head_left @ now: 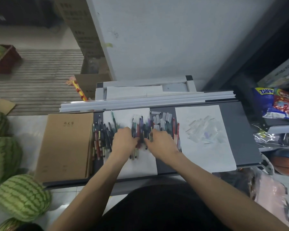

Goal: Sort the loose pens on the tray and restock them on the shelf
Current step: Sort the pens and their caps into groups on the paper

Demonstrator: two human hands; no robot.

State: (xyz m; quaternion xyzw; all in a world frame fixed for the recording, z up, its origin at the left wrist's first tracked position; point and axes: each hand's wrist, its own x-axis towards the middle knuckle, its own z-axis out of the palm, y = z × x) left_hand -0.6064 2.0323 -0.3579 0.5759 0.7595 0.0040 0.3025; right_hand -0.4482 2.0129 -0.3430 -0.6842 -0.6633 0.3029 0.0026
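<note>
Head cam: the grey tray (pixel 245 130) is holding the loose pens (pixel 140 129), spread over white paper (pixel 127 116). My left grip (pixel 123 139) and right grip (pixel 163 142) are digging curled fingers into the pile. Can't tell if either's actually pinching one.

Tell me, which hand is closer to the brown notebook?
Left. The left hand is over the pens, a little to the right of the brown notebook. The right hand is farther right, beyond the left hand.
</note>
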